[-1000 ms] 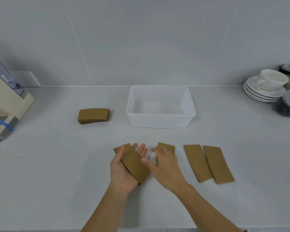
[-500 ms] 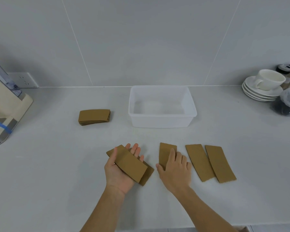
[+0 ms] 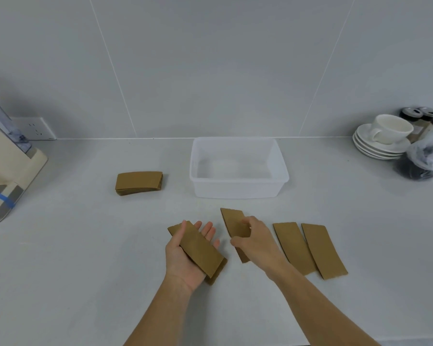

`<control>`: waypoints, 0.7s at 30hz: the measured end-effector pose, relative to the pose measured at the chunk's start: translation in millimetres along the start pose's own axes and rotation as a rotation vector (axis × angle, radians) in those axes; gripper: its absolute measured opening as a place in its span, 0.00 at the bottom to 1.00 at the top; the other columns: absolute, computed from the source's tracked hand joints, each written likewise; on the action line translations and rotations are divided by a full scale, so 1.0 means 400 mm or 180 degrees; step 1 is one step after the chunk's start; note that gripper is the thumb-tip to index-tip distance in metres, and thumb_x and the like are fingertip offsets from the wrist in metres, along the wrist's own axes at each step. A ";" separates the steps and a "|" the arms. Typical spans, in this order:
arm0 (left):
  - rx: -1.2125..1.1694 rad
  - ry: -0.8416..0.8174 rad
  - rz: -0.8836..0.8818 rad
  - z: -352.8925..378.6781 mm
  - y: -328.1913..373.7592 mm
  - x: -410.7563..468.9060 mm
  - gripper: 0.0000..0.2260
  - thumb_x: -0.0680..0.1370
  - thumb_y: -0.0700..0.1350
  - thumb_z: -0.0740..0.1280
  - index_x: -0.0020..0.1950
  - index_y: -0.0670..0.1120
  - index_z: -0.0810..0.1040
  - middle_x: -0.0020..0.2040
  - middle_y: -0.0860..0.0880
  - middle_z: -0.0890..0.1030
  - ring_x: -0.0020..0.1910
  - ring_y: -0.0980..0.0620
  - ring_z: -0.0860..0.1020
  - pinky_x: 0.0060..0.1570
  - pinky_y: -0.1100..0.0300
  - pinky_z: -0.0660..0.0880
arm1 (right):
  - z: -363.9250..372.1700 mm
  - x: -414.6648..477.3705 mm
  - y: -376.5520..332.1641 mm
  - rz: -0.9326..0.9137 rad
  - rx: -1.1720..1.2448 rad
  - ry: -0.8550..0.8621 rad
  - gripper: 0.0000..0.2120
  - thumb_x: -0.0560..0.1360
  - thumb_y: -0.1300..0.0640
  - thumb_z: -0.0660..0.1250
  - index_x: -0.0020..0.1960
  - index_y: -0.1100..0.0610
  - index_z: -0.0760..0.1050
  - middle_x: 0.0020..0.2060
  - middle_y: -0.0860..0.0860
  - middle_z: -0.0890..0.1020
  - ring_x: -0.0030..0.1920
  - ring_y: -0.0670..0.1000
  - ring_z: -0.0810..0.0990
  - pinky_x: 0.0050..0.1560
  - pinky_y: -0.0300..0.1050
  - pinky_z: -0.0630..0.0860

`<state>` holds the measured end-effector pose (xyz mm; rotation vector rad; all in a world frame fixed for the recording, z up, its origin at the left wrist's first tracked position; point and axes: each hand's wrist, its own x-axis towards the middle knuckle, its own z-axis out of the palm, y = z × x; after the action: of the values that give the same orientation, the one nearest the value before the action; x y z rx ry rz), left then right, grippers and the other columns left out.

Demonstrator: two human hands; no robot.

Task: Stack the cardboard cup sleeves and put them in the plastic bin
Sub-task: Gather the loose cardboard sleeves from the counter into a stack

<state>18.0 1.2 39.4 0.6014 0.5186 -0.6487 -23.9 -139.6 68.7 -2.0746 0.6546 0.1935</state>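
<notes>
My left hand (image 3: 185,260) lies palm up and holds a small pile of brown cardboard sleeves (image 3: 200,250), thumb on their left edge. My right hand (image 3: 256,242) grips a single sleeve (image 3: 234,222) by its edges, tilted, just right of the left hand. Two more flat sleeves (image 3: 294,247) (image 3: 323,249) lie side by side on the counter to the right. A neat stack of sleeves (image 3: 139,182) sits further back on the left. The clear plastic bin (image 3: 238,189) stands behind the hands with nothing in it.
A beige machine (image 3: 8,168) with blue tape stands at the left edge. At the right are stacked saucers with a white cup (image 3: 385,136), dark-lidded jars (image 3: 420,116) and a plastic bag (image 3: 428,158). A wall socket (image 3: 36,128) is behind the machine.
My right hand went from resting flat on the sleeve to gripping it and lifting it off the counter. The left hand with its pile barely moved.
</notes>
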 end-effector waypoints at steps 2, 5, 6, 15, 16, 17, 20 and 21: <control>0.0029 -0.0058 -0.0040 0.000 -0.004 0.001 0.23 0.73 0.56 0.66 0.62 0.42 0.75 0.60 0.40 0.80 0.58 0.42 0.78 0.57 0.46 0.74 | 0.009 -0.013 -0.025 -0.0205 0.0135 -0.0033 0.28 0.69 0.56 0.67 0.67 0.54 0.65 0.63 0.52 0.70 0.62 0.52 0.70 0.64 0.52 0.71; 0.0218 -0.0373 -0.0178 0.006 -0.008 -0.007 0.23 0.72 0.58 0.64 0.59 0.43 0.78 0.56 0.40 0.82 0.55 0.40 0.80 0.54 0.44 0.75 | 0.027 -0.034 -0.048 -0.0473 0.0313 -0.0228 0.26 0.70 0.56 0.67 0.66 0.53 0.67 0.62 0.49 0.70 0.61 0.48 0.70 0.61 0.45 0.71; 0.0259 -0.0473 -0.0210 0.008 -0.010 -0.010 0.23 0.72 0.59 0.64 0.58 0.43 0.79 0.55 0.40 0.82 0.54 0.40 0.80 0.52 0.45 0.76 | 0.033 -0.040 -0.052 -0.0540 0.0296 -0.0300 0.25 0.70 0.56 0.67 0.67 0.53 0.67 0.62 0.49 0.70 0.60 0.47 0.69 0.60 0.43 0.70; 0.0303 -0.0591 -0.0242 0.015 -0.038 -0.006 0.24 0.68 0.54 0.68 0.62 0.44 0.76 0.61 0.43 0.80 0.61 0.42 0.77 0.61 0.43 0.71 | 0.069 -0.069 -0.039 -0.0994 -0.0286 -0.0522 0.24 0.71 0.57 0.65 0.66 0.53 0.67 0.64 0.49 0.69 0.64 0.50 0.65 0.67 0.49 0.66; 0.0283 -0.0589 -0.0272 0.015 -0.041 -0.006 0.23 0.69 0.54 0.69 0.61 0.45 0.76 0.61 0.43 0.80 0.61 0.42 0.77 0.61 0.43 0.71 | 0.067 -0.071 -0.035 -0.1049 -0.0352 -0.0506 0.24 0.71 0.57 0.65 0.67 0.53 0.67 0.64 0.49 0.69 0.65 0.49 0.65 0.68 0.48 0.64; 0.0263 -0.0583 -0.0304 0.015 -0.045 -0.004 0.22 0.69 0.53 0.69 0.60 0.45 0.77 0.61 0.43 0.80 0.60 0.43 0.77 0.62 0.43 0.71 | 0.064 -0.073 -0.031 -0.1078 -0.0401 -0.0500 0.24 0.71 0.56 0.65 0.67 0.52 0.66 0.65 0.49 0.69 0.65 0.49 0.65 0.68 0.48 0.63; 0.0242 -0.0529 -0.0400 0.019 -0.059 0.002 0.17 0.69 0.51 0.70 0.54 0.45 0.77 0.61 0.43 0.80 0.58 0.44 0.79 0.59 0.44 0.73 | 0.050 -0.075 -0.016 -0.1082 -0.0530 -0.0544 0.23 0.72 0.55 0.64 0.67 0.52 0.66 0.65 0.49 0.68 0.64 0.49 0.64 0.68 0.46 0.61; 0.0245 -0.0496 -0.0438 0.023 -0.066 0.003 0.15 0.69 0.51 0.69 0.52 0.45 0.77 0.60 0.44 0.80 0.57 0.44 0.79 0.58 0.45 0.74 | 0.043 -0.074 -0.010 -0.1092 -0.0637 -0.0592 0.23 0.73 0.54 0.64 0.67 0.53 0.65 0.65 0.49 0.68 0.64 0.49 0.64 0.67 0.46 0.61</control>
<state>3.0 -22.2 35.8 0.5854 0.3928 -0.8419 -44.9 -112.7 73.0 -2.2895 0.1663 0.2590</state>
